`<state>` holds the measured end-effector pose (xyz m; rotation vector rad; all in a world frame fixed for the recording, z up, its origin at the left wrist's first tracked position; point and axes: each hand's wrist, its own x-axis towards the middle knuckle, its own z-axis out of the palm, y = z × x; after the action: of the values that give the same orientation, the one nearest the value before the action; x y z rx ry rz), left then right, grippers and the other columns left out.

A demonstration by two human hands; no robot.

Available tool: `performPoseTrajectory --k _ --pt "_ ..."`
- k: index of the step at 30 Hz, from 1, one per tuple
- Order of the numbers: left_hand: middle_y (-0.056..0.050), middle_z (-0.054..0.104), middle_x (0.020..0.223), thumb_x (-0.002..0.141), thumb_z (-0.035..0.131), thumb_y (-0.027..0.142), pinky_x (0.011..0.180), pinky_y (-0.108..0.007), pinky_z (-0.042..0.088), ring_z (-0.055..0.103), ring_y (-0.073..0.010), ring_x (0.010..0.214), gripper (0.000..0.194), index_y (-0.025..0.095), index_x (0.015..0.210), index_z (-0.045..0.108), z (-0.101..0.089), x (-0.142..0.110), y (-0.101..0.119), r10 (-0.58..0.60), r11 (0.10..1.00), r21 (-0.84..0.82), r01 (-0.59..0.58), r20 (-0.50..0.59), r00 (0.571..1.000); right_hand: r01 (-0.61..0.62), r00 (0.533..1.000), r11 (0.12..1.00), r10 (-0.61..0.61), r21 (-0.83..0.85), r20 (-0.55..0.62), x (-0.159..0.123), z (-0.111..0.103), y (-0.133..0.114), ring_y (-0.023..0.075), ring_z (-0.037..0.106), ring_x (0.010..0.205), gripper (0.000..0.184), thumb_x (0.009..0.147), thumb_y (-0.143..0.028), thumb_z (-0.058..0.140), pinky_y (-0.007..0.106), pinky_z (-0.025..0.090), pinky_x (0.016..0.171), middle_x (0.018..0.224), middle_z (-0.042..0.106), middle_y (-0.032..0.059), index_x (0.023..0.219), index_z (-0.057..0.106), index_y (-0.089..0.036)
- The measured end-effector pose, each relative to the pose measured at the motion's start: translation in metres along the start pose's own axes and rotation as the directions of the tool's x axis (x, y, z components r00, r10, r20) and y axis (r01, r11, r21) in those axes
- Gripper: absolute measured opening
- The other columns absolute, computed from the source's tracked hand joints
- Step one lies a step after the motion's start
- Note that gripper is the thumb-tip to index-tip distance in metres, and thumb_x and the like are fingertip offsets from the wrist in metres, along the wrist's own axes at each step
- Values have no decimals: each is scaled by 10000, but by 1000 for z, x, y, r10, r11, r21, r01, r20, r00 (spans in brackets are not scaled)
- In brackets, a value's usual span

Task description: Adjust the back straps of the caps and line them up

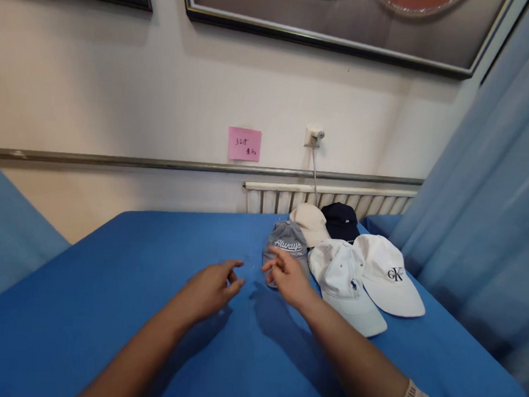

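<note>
Over the middle of the blue-covered table, my left hand hovers with its fingers apart and nothing in them. My right hand is also open, in front of a grey baseball cap with white "Always" lettering, and hides part of it. Whether it touches the cap I cannot tell. Right of that cap lie a pale cap with a small dark emblem and a white cap marked "CK". Behind them sit a cream cap and a navy cap.
The blue sheet covers the table up to the wall. A radiator and a plugged-in cord are behind the caps. Blue curtains hang at the right. A pink note is on the wall.
</note>
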<state>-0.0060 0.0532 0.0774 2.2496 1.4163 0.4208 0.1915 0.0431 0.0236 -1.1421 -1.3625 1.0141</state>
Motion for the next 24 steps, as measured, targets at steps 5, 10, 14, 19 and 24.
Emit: performPoseTrajectory --k 5,10,14,19,24 --pt "-5 695 869 844 547 401 572 -276 446 608 -170 604 830 256 1539 119 -21 -39 49 83 995 81 -55 -405 910 468 840 883 -431 38 -328 -39 -22 -64 117 586 659 679 910 -128 430 294 536 679 934 675 31 1524 168 -252" --pt "23 660 824 871 574 248 610 -264 523 586 -138 603 909 287 1539 -40 3 -57 52 406 905 232 -357 -722 561 720 555 673 -706 -171 -439 -73 -31 -79 127 556 615 762 918 -74 433 310 540 623 854 650 0 1541 66 -317" --pt "38 644 793 836 630 159 658 -267 540 565 -105 578 968 260 1542 -26 4 -45 49 495 850 326 -415 -764 413 755 480 600 -780 -263 -402 -68 -39 -77 122 545 589 830 894 -42 430 295 538 585 859 642 -15 1535 -2 -346" --pt "37 662 804 834 636 211 643 -250 526 586 -107 592 988 240 1536 -58 -8 -10 50 381 912 244 -331 -805 455 670 495 614 -789 -418 -365 -30 -47 -69 147 574 595 876 850 -68 439 294 526 600 772 629 -19 1544 -64 -251" --pt "15 695 758 799 645 217 636 -257 484 651 -157 648 971 136 1541 24 -21 43 32 -35 999 5 50 -655 755 148 730 768 -510 -623 -455 29 -59 -50 202 572 581 798 782 -127 395 307 497 627 583 570 -27 1538 143 -87"
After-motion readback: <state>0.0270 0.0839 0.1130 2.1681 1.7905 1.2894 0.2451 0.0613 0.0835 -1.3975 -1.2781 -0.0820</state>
